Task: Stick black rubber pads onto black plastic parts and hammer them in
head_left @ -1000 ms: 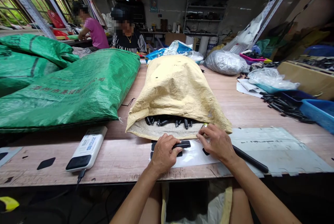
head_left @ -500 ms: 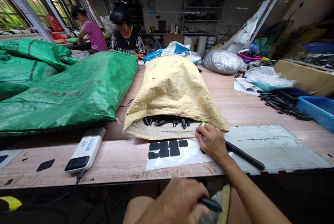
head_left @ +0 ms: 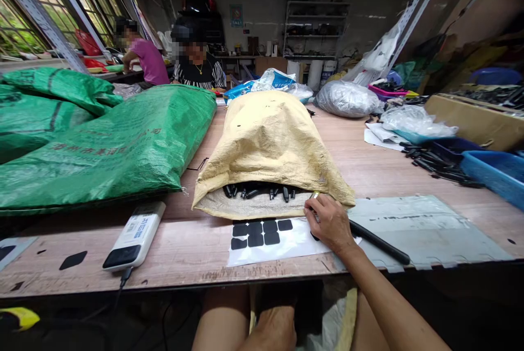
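My right hand (head_left: 331,224) rests at the right corner of the yellow sack's mouth, its fingers curled round a long black rod (head_left: 380,242). A small shiny tip shows past the fingers, in line with the rod. The yellow sack (head_left: 274,138) lies on the table with its mouth facing me, and black pieces (head_left: 285,194) show inside. A white sheet with black rounded squares (head_left: 256,233) lies just below the mouth. My left hand (head_left: 273,329) is low between my knees, below the table edge; its fingers are lost in the dark.
Green sacks (head_left: 123,143) cover the left. A white power bank (head_left: 135,236) with a cable lies near the front edge. A grey sheet (head_left: 426,231) is at right, with black parts (head_left: 442,165) and a blue bin (head_left: 497,173) beyond. Two people sit at the back left.
My left hand, which held a black piece, has moved down below the table edge, and that piece no longer shows. My right hand has stayed at the sack's corner.
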`<action>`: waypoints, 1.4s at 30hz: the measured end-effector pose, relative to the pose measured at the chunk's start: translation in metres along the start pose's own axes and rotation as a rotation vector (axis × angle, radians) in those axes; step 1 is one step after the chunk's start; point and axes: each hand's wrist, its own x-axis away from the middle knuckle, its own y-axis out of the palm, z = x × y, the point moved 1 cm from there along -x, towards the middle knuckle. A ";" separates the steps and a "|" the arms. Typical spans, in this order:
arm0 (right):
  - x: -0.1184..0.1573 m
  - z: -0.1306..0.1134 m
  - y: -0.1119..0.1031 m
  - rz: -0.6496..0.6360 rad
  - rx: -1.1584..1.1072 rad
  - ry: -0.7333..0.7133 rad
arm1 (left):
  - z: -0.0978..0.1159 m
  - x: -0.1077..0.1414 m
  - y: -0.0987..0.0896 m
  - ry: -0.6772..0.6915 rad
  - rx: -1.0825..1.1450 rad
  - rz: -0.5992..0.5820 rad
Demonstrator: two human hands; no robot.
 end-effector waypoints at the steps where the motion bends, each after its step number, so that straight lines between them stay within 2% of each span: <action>1: 0.000 0.000 0.000 0.007 0.002 -0.001 | 0.002 0.001 -0.002 -0.009 -0.014 -0.008; 3: 0.001 0.000 0.000 0.009 0.006 -0.001 | 0.011 0.005 -0.011 -0.017 -0.074 -0.042; 5: 0.001 -0.001 0.000 0.008 0.007 -0.001 | 0.026 0.015 -0.025 0.035 -0.129 -0.090; 7: 0.001 -0.001 -0.001 0.004 0.014 0.000 | 0.044 0.027 -0.049 0.161 -0.117 -0.135; 9: 0.001 -0.001 0.000 0.001 0.023 -0.001 | 0.061 0.036 -0.082 0.294 -0.033 -0.142; 11: 0.001 -0.001 0.000 0.004 0.028 -0.003 | 0.073 0.035 -0.122 0.374 0.025 -0.012; 12: 0.001 -0.001 0.001 0.007 0.028 -0.005 | 0.075 0.030 -0.143 0.370 0.007 0.113; 15: 0.000 0.000 0.002 0.019 0.014 -0.013 | 0.067 0.001 -0.199 0.211 -0.135 0.644; 16: 0.000 0.001 0.002 0.019 0.009 -0.013 | 0.062 -0.010 -0.212 0.151 -0.201 0.759; 18: 0.000 0.001 0.002 0.014 -0.001 -0.011 | 0.053 -0.029 -0.228 0.060 -0.305 0.876; 22: 0.000 0.002 0.002 0.007 -0.015 -0.003 | 0.045 -0.046 -0.234 -0.078 -0.389 0.879; 25: 0.000 0.002 0.001 0.006 -0.021 0.001 | 0.044 -0.043 -0.232 -0.142 -0.402 0.843; 27: 0.000 0.001 0.001 0.009 -0.025 0.004 | 0.041 -0.036 -0.231 -0.130 -0.366 0.826; 29: 0.000 0.001 0.001 0.014 -0.027 0.005 | 0.038 -0.028 -0.229 -0.029 -0.273 0.793; 33: 0.000 0.000 0.001 0.029 -0.024 0.001 | 0.040 -0.006 -0.213 0.328 -0.044 0.658; 36: 0.000 0.001 0.001 0.035 -0.018 -0.003 | 0.047 0.006 -0.196 0.506 -0.017 0.589; 38: 0.000 0.001 0.001 0.037 -0.017 -0.007 | 0.050 0.008 -0.186 0.548 -0.043 0.586; 42: 0.001 0.001 0.002 0.031 -0.023 -0.008 | 0.049 0.002 -0.173 0.513 -0.073 0.638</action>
